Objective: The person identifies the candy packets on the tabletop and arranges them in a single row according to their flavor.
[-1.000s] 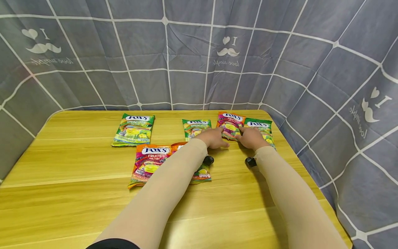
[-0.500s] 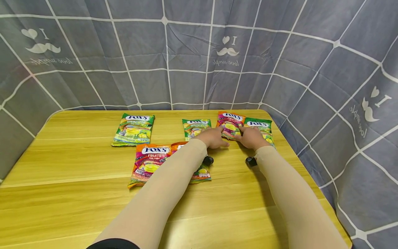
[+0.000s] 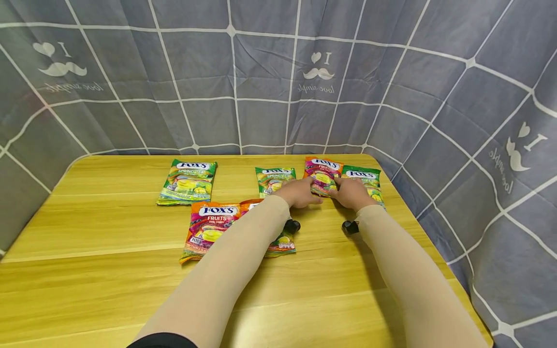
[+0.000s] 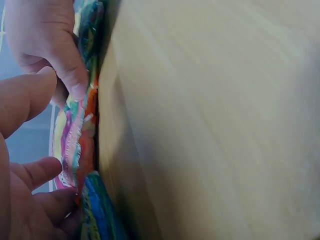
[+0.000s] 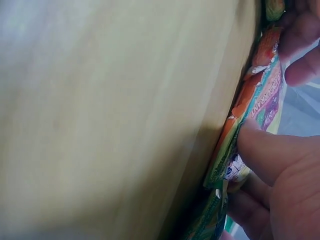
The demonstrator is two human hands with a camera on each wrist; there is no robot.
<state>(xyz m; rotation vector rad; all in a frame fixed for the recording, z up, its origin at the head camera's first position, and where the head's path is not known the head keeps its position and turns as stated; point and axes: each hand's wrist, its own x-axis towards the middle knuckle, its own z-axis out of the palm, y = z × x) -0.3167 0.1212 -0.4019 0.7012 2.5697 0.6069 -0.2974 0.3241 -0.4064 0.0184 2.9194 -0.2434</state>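
An orange Fox's Fruits candy bag (image 3: pixel 323 170) lies flat at the back right of the wooden table (image 3: pixel 109 270). My left hand (image 3: pixel 311 194) and right hand (image 3: pixel 337 192) meet at its near edge, one on each lower corner. In the left wrist view my left hand (image 4: pixel 52 130) has thumb and fingers curled about the bag's edge (image 4: pixel 75 135). In the right wrist view my right hand (image 5: pixel 242 165) pinches the bag (image 5: pixel 257 105), thumb on top.
Green Fox's bags lie on either side of the held one, left (image 3: pixel 274 176) and right (image 3: pixel 364 177). A green Spring Tea bag (image 3: pixel 188 181) sits further left. Another orange Fruits bag (image 3: pixel 211 229) lies nearer, and a further bag (image 3: pixel 283 244) shows under my left forearm. Grey checked cloth (image 3: pixel 278 87) surrounds the table.
Both hands have drawn slightly closer together on the orange bag's near edge. The bags have not moved.
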